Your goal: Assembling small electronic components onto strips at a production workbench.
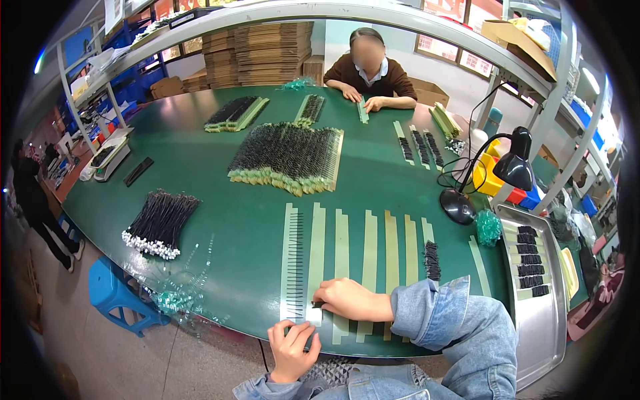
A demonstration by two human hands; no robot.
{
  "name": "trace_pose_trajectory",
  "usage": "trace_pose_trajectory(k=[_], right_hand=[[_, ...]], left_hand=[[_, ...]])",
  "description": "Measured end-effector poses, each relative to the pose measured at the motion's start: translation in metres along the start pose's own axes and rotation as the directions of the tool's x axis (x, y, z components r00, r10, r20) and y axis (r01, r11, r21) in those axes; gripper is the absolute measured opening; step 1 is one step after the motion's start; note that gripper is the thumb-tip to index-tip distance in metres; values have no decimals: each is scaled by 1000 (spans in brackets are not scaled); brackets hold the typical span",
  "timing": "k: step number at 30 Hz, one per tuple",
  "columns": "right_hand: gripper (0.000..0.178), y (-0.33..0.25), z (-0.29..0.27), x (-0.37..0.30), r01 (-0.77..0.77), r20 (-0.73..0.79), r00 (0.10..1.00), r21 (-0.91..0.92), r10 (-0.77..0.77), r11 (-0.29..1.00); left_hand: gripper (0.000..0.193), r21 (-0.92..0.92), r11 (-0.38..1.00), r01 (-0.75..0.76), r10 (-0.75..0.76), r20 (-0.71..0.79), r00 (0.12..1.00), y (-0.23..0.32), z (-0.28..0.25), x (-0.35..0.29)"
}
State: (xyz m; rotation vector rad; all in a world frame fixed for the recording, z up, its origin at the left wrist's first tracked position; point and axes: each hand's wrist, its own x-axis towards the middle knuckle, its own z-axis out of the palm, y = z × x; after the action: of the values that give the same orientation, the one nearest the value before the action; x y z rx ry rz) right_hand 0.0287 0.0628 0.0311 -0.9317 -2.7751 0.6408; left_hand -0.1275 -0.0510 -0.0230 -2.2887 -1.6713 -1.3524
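The person's left hand is loosely curled, the right hand bent at the fingers; whether either grips anything cannot be told. A small white block lies between their fingertips; a pale strip with black pieces extends beyond the left fingertips.

Setting: a workshop for hand assembly of small parts. Evidence: broad green worktable, rows of pale green strips near, thin black pieces in a bundle at left; co-worker at far edge; flattened cardboard stacked beyond; metal tray, desk lamp and coloured bins at right; blue stool at left; shelving overhead.
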Motion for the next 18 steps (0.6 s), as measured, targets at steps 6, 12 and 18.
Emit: trace_pose_trajectory(k=[6, 12, 18], right_hand=[[16, -7, 5, -1, -5, -49, 999, 27, 7, 1000], [11, -5, 13, -1, -15, -19, 1000, 10, 16, 1000], [13, -5, 10, 5, 0, -7, 1000, -60, 0, 998]], left_hand=[[14, -9, 1000, -21, 21, -4, 1000, -3, -3, -4], [9, -19, 999, -29, 29, 7, 1000, 3, -1, 11], [8, 9, 1000, -7, 7, -15, 1000, 4, 5, 19]])
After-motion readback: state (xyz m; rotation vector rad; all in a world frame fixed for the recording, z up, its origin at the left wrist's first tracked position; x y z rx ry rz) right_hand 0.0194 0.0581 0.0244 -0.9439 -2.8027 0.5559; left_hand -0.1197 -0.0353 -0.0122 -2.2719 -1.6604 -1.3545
